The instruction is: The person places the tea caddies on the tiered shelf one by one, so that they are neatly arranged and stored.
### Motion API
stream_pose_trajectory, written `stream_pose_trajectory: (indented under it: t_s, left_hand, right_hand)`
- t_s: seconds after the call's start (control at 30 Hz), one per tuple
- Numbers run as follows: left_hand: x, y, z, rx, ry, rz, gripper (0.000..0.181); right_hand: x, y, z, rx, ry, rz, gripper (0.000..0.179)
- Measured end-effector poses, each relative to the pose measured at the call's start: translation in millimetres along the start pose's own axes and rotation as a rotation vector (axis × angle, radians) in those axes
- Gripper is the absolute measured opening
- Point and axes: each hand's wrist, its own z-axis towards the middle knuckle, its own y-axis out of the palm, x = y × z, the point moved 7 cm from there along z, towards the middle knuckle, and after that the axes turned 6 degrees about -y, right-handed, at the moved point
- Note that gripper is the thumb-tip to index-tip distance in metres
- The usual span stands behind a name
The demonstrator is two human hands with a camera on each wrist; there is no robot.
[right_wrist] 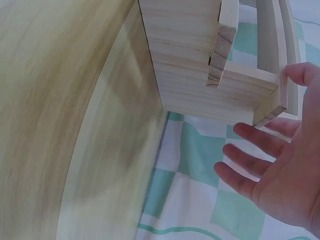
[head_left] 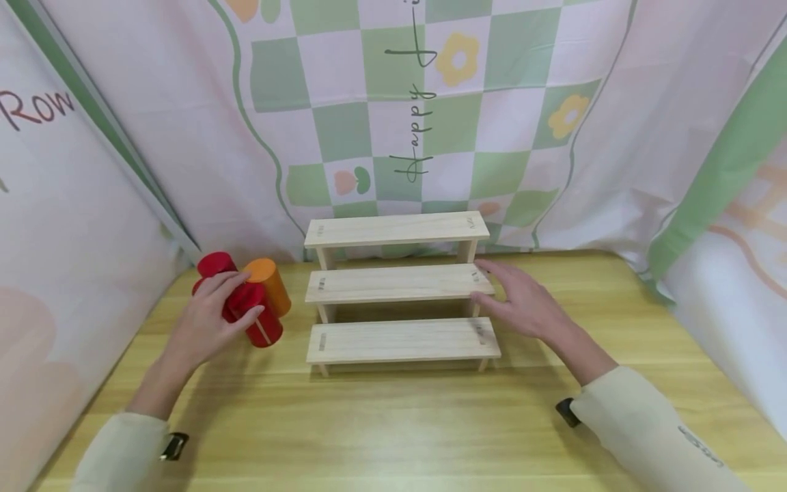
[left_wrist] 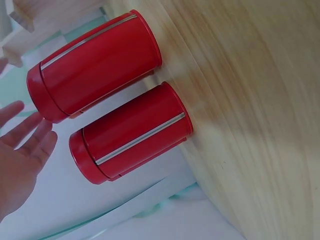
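A cluster of red cylindrical canisters with lids (head_left: 264, 324) stands on the left of the table, an orange canister (head_left: 268, 287) beside it. My left hand (head_left: 205, 321) spreads loosely over the red ones, thumb by the front canister, partly covering the others. In the left wrist view its relaxed fingers (left_wrist: 37, 140) are at the lid of one red canister (left_wrist: 102, 62). A three-tier wooden stand (head_left: 399, 283) occupies the centre. At its right end my right hand (head_left: 529, 304) touches the middle tier, thumb at the front edge and index finger at the back; the other fingers hang loose.
The wood-grain table (head_left: 393, 424) runs beneath everything. Behind the stand hangs a green-and-white checked curtain (head_left: 393, 123), with fabric panels (head_left: 55, 225) closing off the sides. Dark bands (head_left: 175, 445) show at both cuffs.
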Motion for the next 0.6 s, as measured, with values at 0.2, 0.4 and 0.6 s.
stream_pose_trajectory:
  t_s: [0.2, 0.4, 0.6]
  left_hand:
    - [-2.4, 4.2, 1.3, -0.019, -0.009, -0.021, 0.054]
    - [-3.6, 5.6, 2.8, -0.026, -0.018, -0.038, 0.05]
    - [-9.0, 10.0, 3.2, -0.087, -0.071, -0.042, 0.051]
  right_hand:
    - [6.2, 0.7, 2.4, 0.003, 0.027, 0.109, 0.07]
    - [13.2, 1.8, 5.7, 0.011, 0.07, 0.266, 0.066]
    - [16.2, 8.0, 6.8, 0.001, 0.055, 0.419, 0.062]
